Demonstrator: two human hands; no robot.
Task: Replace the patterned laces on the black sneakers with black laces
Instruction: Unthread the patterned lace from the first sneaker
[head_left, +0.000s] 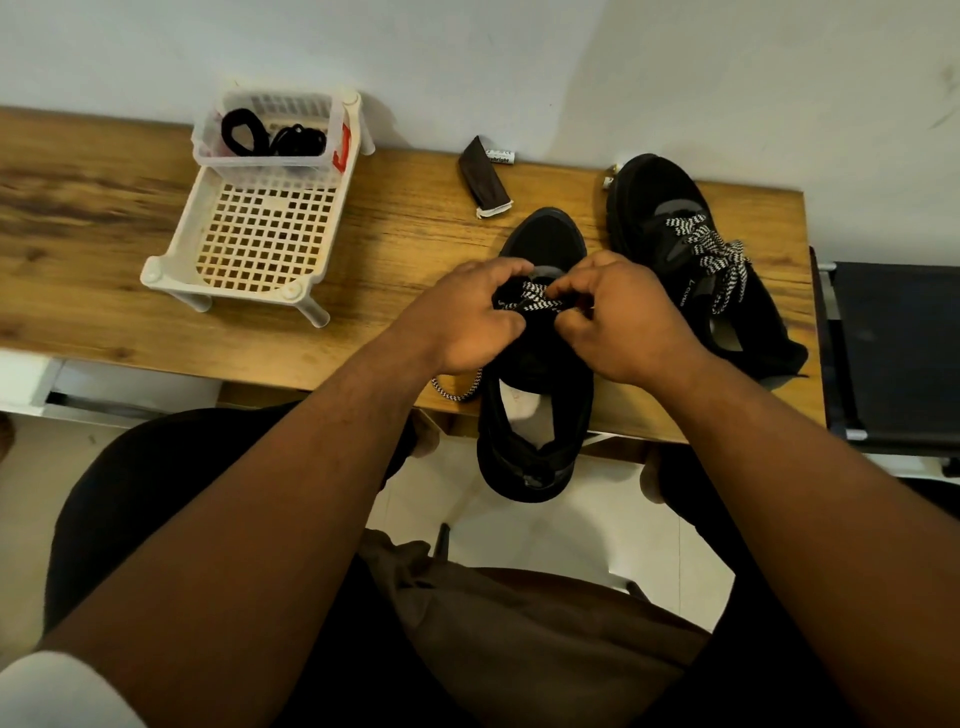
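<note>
Wooden worktop (363, 249) against a pale wall. Near sneaker (540, 364) overhangs its front edge; left hand (467, 317) and right hand (623, 322) both pinch its patterned lace (537, 299). Lace looks soft, light, limp: best taken close to the eyelets. Black laces (270, 136) wait in the basket (260, 156), well left of the sneaker.

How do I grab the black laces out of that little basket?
Reach straight down through the open top of the clear basket and pinch the upper loop of the black laces. They lie coiled inside, and walls close them in on every side, so only the top is free. The loops stand up, easy to hook with two fingers.
</note>
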